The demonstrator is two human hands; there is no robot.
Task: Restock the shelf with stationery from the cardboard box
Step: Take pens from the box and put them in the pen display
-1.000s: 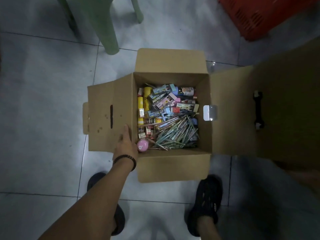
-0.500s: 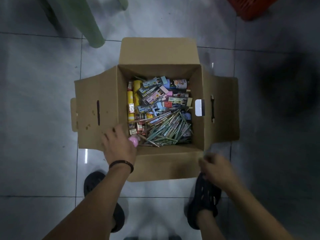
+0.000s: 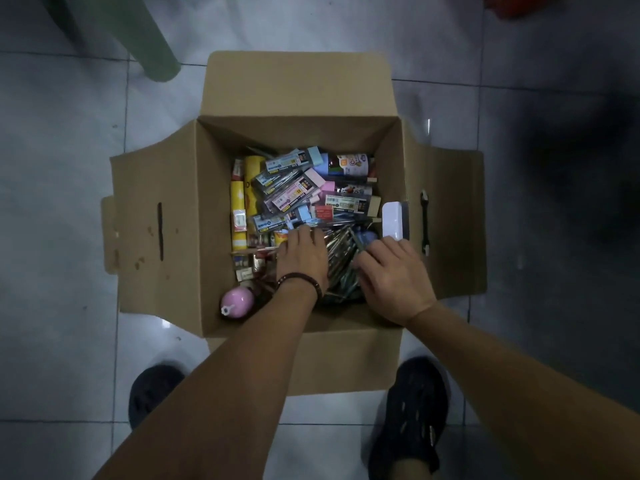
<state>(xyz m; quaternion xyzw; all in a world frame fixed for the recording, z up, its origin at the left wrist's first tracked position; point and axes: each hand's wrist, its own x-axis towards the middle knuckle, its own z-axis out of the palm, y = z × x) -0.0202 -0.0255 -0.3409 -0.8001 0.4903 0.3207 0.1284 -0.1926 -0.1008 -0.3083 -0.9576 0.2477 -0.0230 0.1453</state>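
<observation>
An open cardboard box (image 3: 211, 220) stands on the floor, full of stationery. Flat packs of pens and erasers (image 3: 294, 188) lie at the back, yellow tubes (image 3: 239, 202) on the left, and a pile of loose pens (image 3: 341, 251) near the front. A pink round item (image 3: 237, 301) sits in the near left corner. My left hand (image 3: 301, 258), with a dark bead bracelet on the wrist, rests on the left side of the pen pile. On the pile's right side my right hand (image 3: 394, 275) curls its fingers round some pens. The shelf is out of view.
The box's four flaps (image 3: 152, 220) are folded outward. A green plastic chair leg (image 3: 152, 46) stands at the back left and a red crate corner (image 3: 519, 5) at the back right. My two feet in black shoes (image 3: 412, 410) stand just in front of the box on the grey tiled floor.
The left hand has moved from the box's near left corner onto the pen pile. The right hand has come in from outside the box and reached into the pens. The camera has moved closer.
</observation>
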